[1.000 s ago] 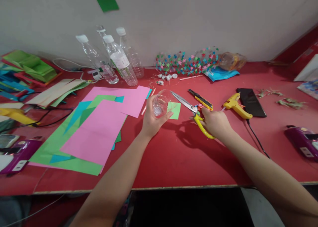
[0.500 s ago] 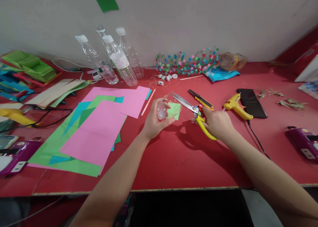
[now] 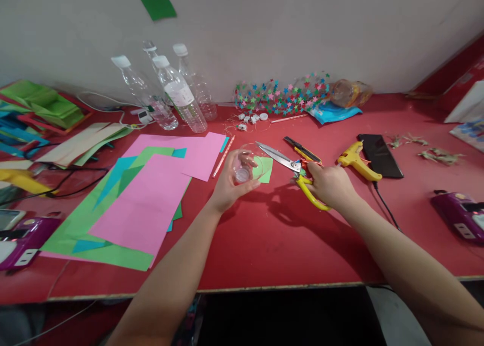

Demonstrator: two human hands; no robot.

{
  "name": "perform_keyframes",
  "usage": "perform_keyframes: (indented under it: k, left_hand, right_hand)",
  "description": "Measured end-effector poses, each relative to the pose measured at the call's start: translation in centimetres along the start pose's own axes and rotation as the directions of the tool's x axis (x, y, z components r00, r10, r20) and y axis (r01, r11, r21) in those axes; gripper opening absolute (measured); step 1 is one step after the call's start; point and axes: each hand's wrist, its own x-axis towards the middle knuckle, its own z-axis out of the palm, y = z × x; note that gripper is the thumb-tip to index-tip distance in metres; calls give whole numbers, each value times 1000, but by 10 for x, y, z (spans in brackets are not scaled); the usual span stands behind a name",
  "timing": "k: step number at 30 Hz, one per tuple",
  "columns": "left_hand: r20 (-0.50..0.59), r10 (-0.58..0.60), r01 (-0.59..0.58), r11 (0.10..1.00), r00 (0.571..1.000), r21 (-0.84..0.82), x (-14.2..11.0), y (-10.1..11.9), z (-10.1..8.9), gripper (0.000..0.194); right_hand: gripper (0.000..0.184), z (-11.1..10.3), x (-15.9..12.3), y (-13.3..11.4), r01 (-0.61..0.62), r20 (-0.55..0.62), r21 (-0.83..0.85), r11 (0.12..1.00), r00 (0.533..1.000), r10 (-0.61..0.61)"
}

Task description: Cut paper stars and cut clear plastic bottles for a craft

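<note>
My left hand (image 3: pixel 229 184) is closed around a clear cut piece of plastic bottle (image 3: pixel 245 163), held just above the red table (image 3: pixel 264 245). A small green paper square (image 3: pixel 264 168) lies right behind it. My right hand (image 3: pixel 328 184) grips the yellow handles of a pair of scissors (image 3: pixel 291 170), whose steel blades point left toward the bottle piece. A yellow utility knife (image 3: pixel 302 150) lies just beyond the scissors.
Pink, green and blue paper sheets (image 3: pixel 151 194) cover the left of the table. Several clear bottles (image 3: pixel 170 94) stand at the wall. A yellow glue gun (image 3: pixel 357 160), a black phone (image 3: pixel 379 155), star-covered bottle (image 3: pixel 283 95) and purple devices (image 3: pixel 459 214) lie around.
My left hand lowered the clear bottle piece toward the table. The scissors in my right hand shifted slightly left and closer to it.
</note>
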Motion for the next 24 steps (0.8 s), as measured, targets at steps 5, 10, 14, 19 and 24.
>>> perform_keyframes:
  k: [5, 10, 14, 19, 24]
  left_hand:
    - [28, -27, 29, 998, 999, -56, 0, 1, -5, 61]
    - [72, -65, 70, 996, 995, -64, -1, 2, -7, 61]
    - [93, -97, 102, 994, 991, -48, -3, 3, -6, 60]
    - [115, -126, 137, 985, 985, -100, -4, 1, -3, 62]
    - [99, -103, 117, 982, 990, -146, -4, -2, -4, 62]
  right_hand:
    - [76, 1, 0, 3, 8, 1, -6, 1000, 1000, -8]
    - [73, 2, -2, 6, 52, -89, -21, 998, 995, -53]
    - [66, 2, -4, 8, 75, -119, -19, 997, 990, -76]
    - [62, 1, -4, 9, 99, -124, 1, 995, 987, -98]
    - [63, 1, -4, 10, 107, -148, 26, 994, 984, -102]
